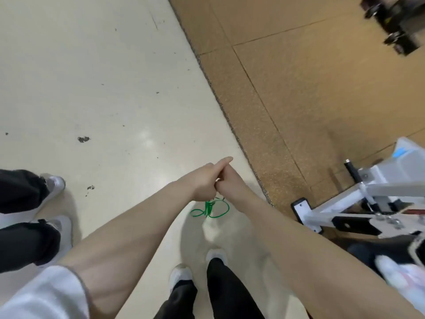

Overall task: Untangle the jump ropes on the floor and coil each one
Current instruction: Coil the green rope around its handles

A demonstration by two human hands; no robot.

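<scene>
Floor: glossy cream floor (96, 88) with dark scuffs, meeting brown speckled matting (287, 88) from 12 to 3 o'clock.
Room: white metal gym frame (340, 210) at 3 o'clock; another person's legs (27, 217) at 9 o'clock.
Left hand (204, 180): curled into a fist, pressed against the right.
Right hand (230, 180): curled; what it holds is hidden.
Green jump rope (211, 209): small loops hanging just under both fists, at 6 o'clock from them.

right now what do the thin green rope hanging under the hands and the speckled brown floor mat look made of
The thin green rope looks like glossy plastic, perhaps PVC-coated cord: it shines and holds springy open loops. It hangs below the left hand and right hand, held together. The speckled brown floor mat looks like matte rubber tile: grainy flecks, straight seams, no glare.
</scene>
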